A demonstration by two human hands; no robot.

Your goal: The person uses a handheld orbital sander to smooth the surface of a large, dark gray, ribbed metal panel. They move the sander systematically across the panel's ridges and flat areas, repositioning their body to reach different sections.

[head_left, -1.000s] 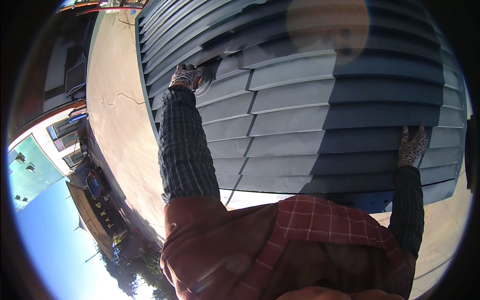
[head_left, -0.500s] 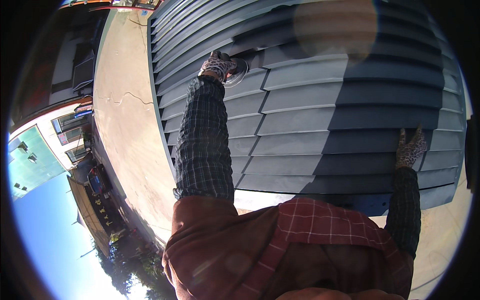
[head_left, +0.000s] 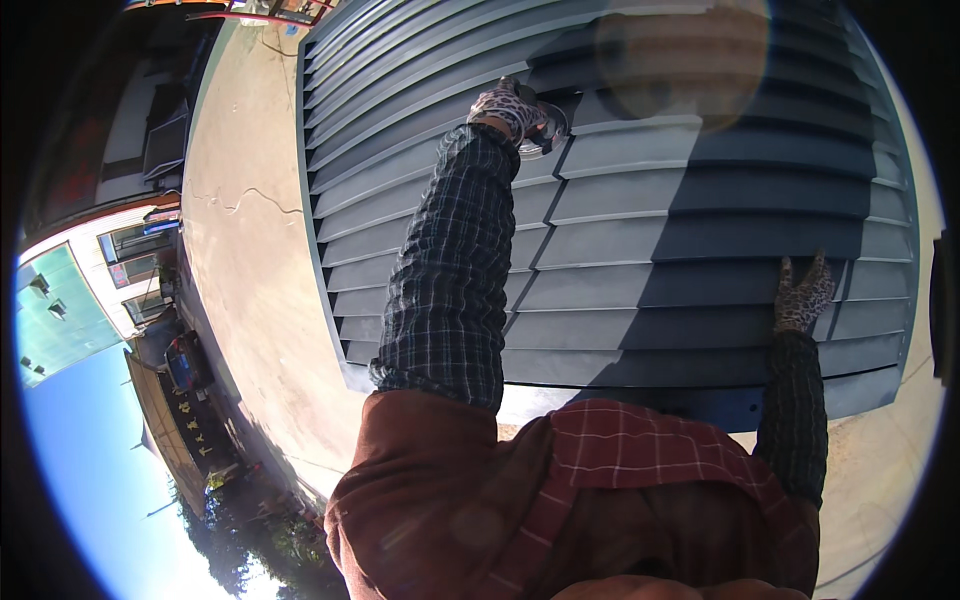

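Observation:
Under my hands lies a large panel of grey overlapping slats (head_left: 610, 205). My left hand (head_left: 508, 108), in a patterned glove, is closed on a small round object with a shiny, pale curved rim (head_left: 545, 146). It is at the slats, close to a dark seam that crosses them; the object's exact kind is not clear. Lower on the right, my right hand (head_left: 803, 297), in a matching glove, has its fingers apart. It rests against the slats near the panel's near edge and holds nothing I can see.
Pale concrete ground (head_left: 245, 210) runs along the panel's left side. Red bars (head_left: 250, 17) stand beyond its far left corner. Farther off on the left are a parked vehicle (head_left: 183, 360) and a building (head_left: 125, 255). Shadow covers much of the panel's right half.
My left hand has moved right and slightly up along the slats with the round object. My right hand stays on the slats; the view has shifted slightly.

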